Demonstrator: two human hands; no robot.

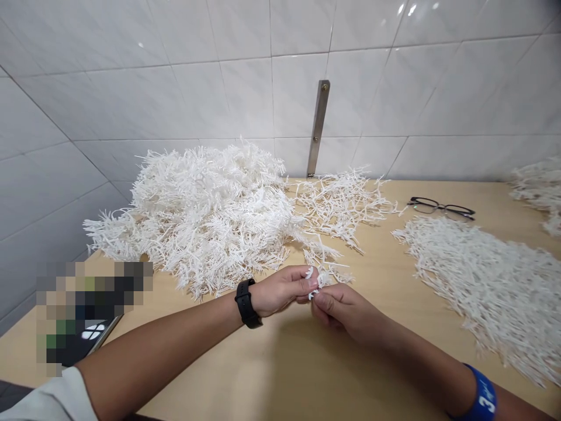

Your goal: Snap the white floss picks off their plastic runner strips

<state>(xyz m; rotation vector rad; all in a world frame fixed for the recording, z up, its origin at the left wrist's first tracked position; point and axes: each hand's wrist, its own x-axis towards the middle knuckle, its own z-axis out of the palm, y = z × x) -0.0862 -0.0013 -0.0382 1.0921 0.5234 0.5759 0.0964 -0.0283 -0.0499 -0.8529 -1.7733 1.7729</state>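
Observation:
My left hand (280, 290), with a black watch band at its wrist, pinches a small white branched plastic piece (323, 277) between thumb and fingers. Against it, my right hand (348, 313) is closed at the piece's lower end, thumb and forefinger pressed together. The fingers cover much of the piece, so its full shape is hidden. Just beyond my hands rises a tall heap of white feathery plastic sprigs (210, 210). A few loose sprigs (322, 248) lie close behind my fingers.
A smaller heap of thin white pieces (344, 202) lies by the wall. Rightward spreads a wide flat pile (491, 286), with glasses (440, 207) behind it. Another white pile (541, 187) sits far right. A metal bar (318, 128) stands against the tiles. A partly pixelated dark object (90, 333) lies left.

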